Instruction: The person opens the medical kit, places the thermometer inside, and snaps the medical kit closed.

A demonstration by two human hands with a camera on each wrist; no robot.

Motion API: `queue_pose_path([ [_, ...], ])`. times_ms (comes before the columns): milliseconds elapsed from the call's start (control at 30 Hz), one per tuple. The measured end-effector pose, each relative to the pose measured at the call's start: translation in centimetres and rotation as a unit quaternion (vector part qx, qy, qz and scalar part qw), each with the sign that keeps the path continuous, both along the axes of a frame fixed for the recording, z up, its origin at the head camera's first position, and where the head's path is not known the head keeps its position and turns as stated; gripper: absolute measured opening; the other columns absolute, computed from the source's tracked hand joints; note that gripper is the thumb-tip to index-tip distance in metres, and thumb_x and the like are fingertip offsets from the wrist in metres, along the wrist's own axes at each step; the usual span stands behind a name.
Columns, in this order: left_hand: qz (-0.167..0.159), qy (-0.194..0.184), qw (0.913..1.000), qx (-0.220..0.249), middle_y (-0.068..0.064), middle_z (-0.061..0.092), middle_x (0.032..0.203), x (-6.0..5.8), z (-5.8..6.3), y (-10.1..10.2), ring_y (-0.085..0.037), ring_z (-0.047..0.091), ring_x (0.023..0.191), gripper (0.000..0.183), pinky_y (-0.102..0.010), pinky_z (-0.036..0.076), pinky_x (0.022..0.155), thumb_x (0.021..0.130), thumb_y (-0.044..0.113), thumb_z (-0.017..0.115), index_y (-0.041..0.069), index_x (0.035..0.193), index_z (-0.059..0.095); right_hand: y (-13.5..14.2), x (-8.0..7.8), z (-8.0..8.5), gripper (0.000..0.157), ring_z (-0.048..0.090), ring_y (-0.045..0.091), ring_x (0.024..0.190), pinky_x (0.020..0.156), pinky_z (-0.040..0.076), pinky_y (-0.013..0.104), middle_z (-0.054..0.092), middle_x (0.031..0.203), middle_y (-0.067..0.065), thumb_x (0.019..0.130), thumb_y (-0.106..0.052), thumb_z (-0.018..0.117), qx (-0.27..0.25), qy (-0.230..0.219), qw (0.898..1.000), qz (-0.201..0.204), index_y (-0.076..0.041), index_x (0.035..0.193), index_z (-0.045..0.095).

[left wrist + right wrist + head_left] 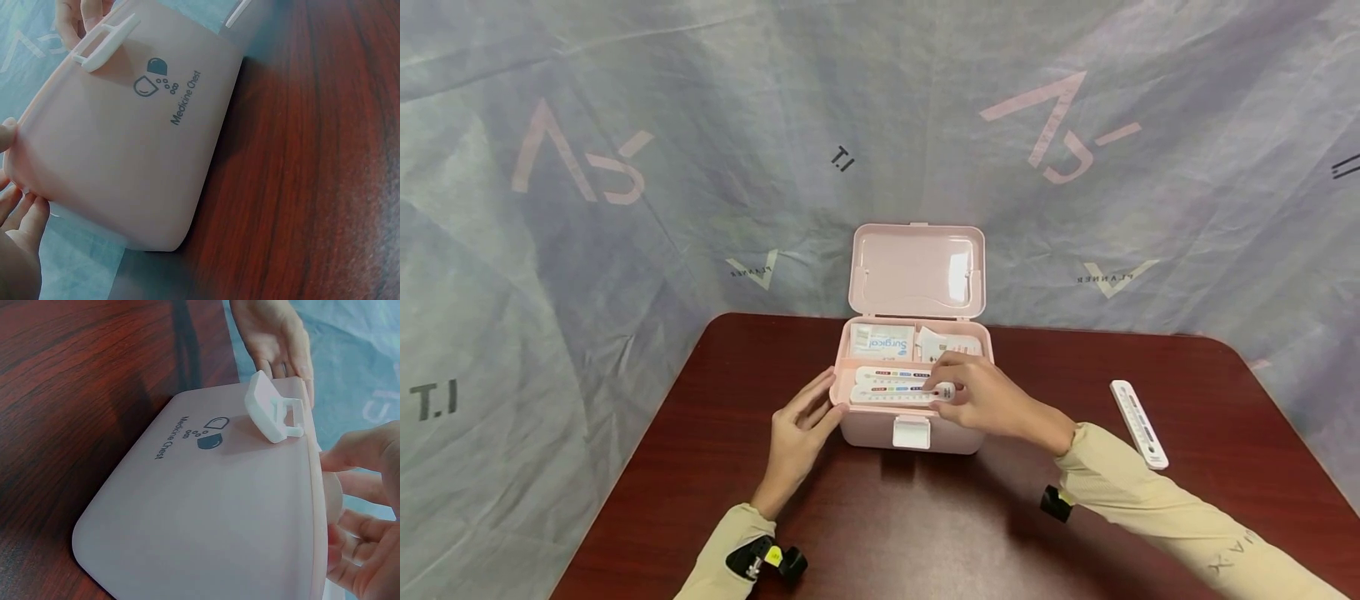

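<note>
The right hand (976, 392) pinches the nearer white thermometer (887, 397) inside the pink box (867, 430), which sits between the hands; the left hand (799, 429), thumb and fingers spread, touches its rim (another thermometer (1138, 423) lies right of the right hand).

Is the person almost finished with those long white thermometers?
Nearly, if this is packing. Done: one long white plastic thermometer lies inside the pink plastic box. In hand: the right hand pinches a second thermometer there. Probably left: a third thermometer on the dark red wood-grain table, and the pink lid, standing open.
</note>
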State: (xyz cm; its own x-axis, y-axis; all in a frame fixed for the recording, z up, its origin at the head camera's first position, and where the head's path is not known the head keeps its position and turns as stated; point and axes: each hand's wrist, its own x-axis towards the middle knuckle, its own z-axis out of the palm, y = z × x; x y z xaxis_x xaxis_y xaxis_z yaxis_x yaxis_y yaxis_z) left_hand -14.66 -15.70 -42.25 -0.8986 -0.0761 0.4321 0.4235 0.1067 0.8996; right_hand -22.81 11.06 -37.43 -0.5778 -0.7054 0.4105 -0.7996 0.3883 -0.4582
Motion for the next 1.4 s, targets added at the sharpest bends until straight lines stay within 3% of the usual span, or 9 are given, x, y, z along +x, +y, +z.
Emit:
queue_pose_path([
  [100,-0.001,-0.002,1.0,0.0,-0.027,0.047,0.135,0.0,-0.1,0.0,-0.035,0.046,0.125,0.047,-0.039,0.045,0.095,0.083,-0.006,0.068,-0.013,0.126,0.052,0.0,0.0,0.1,0.014,0.058,0.009,0.076,0.065,0.053,0.027,0.061,0.088,-0.005,0.073,-0.011,0.071,0.013,-0.009,1.0,-0.001,-0.013,0.087,0.073],
  [267,0.001,0.005,1.0,-0.002,-0.027,0.047,0.135,0.0,-0.1,0.0,-0.035,0.047,0.125,0.046,-0.043,0.044,0.094,0.083,-0.006,0.068,-0.013,0.126,0.053,-0.1,0.1,0.5,0.014,0.057,0.006,0.066,0.063,0.053,0.028,0.061,0.089,-0.006,0.074,-0.012,0.071,0.026,-0.02,0.999,-0.004,-0.014,0.088,0.072],
  [433,-0.001,0.006,1.0,0.001,-0.027,0.047,0.135,-0.1,-0.2,-0.1,-0.035,0.046,0.125,0.046,-0.03,0.046,0.094,0.083,-0.008,0.068,-0.014,0.126,0.053,-0.1,0.1,0.6,0.016,0.058,0.008,0.069,0.063,0.055,0.028,0.062,0.089,-0.004,0.074,-0.011,0.071,0.032,-0.035,0.999,0.001,-0.013,0.09,0.072],
  [500,-0.002,0.008,1.0,0.003,-0.023,0.048,0.136,-0.4,-0.9,-0.3,-0.031,0.047,0.126,0.046,-0.037,0.045,0.095,0.083,-0.005,0.068,-0.01,0.127,0.054,-0.1,0.0,0.7,0.016,0.059,0.008,0.07,0.062,0.055,0.028,0.062,0.09,-0.004,0.074,-0.01,0.07,0.033,-0.043,0.999,0.003,-0.012,0.09,0.072],
  [633,-0.001,0.003,1.0,0.002,-0.022,0.049,0.136,-0.4,-0.7,-0.3,-0.03,0.047,0.126,0.046,-0.054,0.04,0.094,0.084,-0.003,0.069,-0.009,0.127,0.054,0.0,-0.3,0.7,0.017,0.058,0.01,0.071,0.061,0.054,0.026,0.063,0.091,-0.003,0.075,-0.009,0.07,0.033,-0.058,0.998,0.008,-0.011,0.092,0.073],
  [733,0.0,0.001,1.0,-0.002,-0.025,0.049,0.135,-0.1,0.0,-0.1,-0.033,0.047,0.125,0.046,-0.055,0.04,0.093,0.083,-0.005,0.069,-0.012,0.126,0.053,0.1,-0.5,0.7,0.017,0.057,0.012,0.071,0.06,0.053,0.025,0.063,0.091,-0.002,0.075,-0.008,0.071,0.031,-0.067,0.997,0.015,-0.009,0.092,0.072],
  [933,0.003,0.002,1.0,-0.002,-0.025,0.049,0.134,0.0,-0.1,0.0,-0.035,0.047,0.124,0.047,-0.049,0.043,0.094,0.083,-0.004,0.07,-0.012,0.126,0.053,0.0,-0.7,0.7,0.016,0.054,0.011,0.065,0.057,0.049,0.023,0.064,0.087,0.0,0.074,-0.006,0.072,0.032,-0.071,0.997,0.024,-0.008,0.09,0.073],
  [1200,0.002,0.009,0.9999,0.007,-0.026,0.049,0.134,0.0,-0.2,0.0,-0.036,0.047,0.124,0.046,-0.058,0.039,0.092,0.083,-0.005,0.069,-0.014,0.125,0.053,0.2,-1.2,0.8,0.015,0.053,0.014,0.064,0.057,0.046,0.024,0.062,0.083,0.003,0.074,-0.001,0.075,0.025,-0.096,0.994,0.046,-0.007,0.087,0.072],
  [1400,-0.001,0.011,0.9999,0.008,-0.028,0.048,0.134,-0.1,-0.2,0.0,-0.036,0.047,0.124,0.046,-0.055,0.04,0.093,0.083,-0.006,0.069,-0.014,0.125,0.053,0.4,-1.5,0.7,0.013,0.053,0.017,0.066,0.059,0.047,0.028,0.061,0.082,0.004,0.077,-0.002,0.075,0.032,-0.133,0.989,0.052,-0.007,0.089,0.072],
])
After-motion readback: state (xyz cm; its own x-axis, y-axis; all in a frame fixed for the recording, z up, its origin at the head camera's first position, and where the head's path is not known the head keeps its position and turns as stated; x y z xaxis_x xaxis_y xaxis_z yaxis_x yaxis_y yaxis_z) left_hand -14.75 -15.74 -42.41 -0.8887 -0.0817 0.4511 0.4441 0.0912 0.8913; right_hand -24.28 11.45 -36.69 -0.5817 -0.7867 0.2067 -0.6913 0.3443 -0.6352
